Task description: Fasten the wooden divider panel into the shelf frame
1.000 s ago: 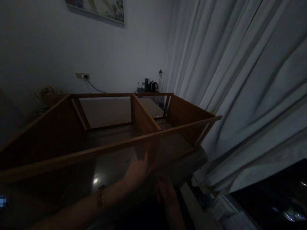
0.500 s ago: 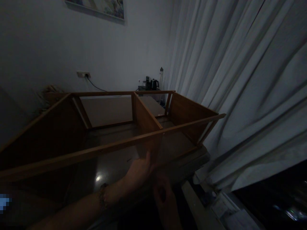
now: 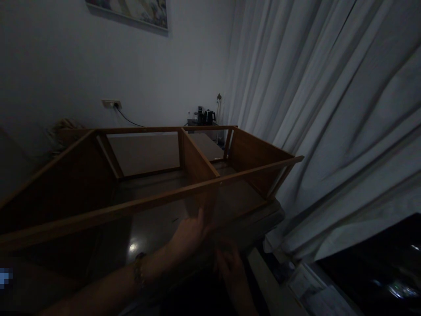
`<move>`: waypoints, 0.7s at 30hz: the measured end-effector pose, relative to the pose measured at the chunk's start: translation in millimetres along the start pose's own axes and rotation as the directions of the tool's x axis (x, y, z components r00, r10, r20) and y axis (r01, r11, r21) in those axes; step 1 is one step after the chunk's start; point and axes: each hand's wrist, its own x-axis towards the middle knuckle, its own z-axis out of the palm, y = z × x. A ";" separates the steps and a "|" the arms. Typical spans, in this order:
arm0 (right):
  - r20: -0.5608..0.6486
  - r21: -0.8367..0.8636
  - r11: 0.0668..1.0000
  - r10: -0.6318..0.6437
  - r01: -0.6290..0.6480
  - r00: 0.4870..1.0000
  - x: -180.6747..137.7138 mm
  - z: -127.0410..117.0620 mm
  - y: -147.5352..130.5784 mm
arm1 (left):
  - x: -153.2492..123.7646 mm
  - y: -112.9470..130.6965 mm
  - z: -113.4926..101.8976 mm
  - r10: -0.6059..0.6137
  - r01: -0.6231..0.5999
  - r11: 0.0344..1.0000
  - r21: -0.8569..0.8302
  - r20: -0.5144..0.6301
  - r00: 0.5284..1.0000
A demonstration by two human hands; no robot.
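Note:
A brown wooden shelf frame (image 3: 158, 199) lies on its side across a dark padded surface, its middle divider (image 3: 200, 162) standing between two bays. My left hand (image 3: 189, 232), with a beaded bracelet at the wrist, is at the near foot of that divider. Its thumb points up against the wood, and its other fingers curl out of sight around the lower edge. Just to the right and lower, my right hand (image 3: 230, 261) is closed with fingers curled together. Dim light hides whatever may be between those fingers.
White curtains (image 3: 289, 87) hang along the right side. At the back stand a black kettle (image 3: 208, 116) and a wall socket (image 3: 111, 104) with a cable. Papers or boxes (image 3: 307, 283) sit low at right. A framed picture (image 3: 131, 13) hangs above.
The right hand has turned slightly and shifted a little to the right, its fingers drawn closer together. The left hand stays at the divider. The view has moved slightly.

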 end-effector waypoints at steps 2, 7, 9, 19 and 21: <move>0.032 0.125 0.991 0.036 -0.040 0.999 1.9 0.2 0.2 | -0.3 0.3 -1.3 -0.006 0.006 1.000 0.011 0.011 1.000; -0.027 0.251 0.964 0.102 -0.092 0.994 4.9 -1.3 -3.2 | 0.4 0.4 -1.7 0.000 0.000 1.000 0.000 0.034 0.999; -0.072 0.236 0.968 0.104 -0.085 0.992 4.4 -0.7 -4.7 | 1.1 -0.1 0.2 -0.011 0.012 1.000 -0.008 0.028 1.000; -0.152 -0.482 0.808 -0.458 0.339 0.876 -4.1 -5.6 2.3 | 1.5 -0.9 4.4 0.002 -0.003 1.000 -0.006 -0.040 0.999; -0.077 -0.563 0.717 -0.542 0.412 0.837 -4.2 -7.4 6.6 | 0.8 -0.2 2.7 0.003 -0.003 1.000 0.002 -0.038 0.999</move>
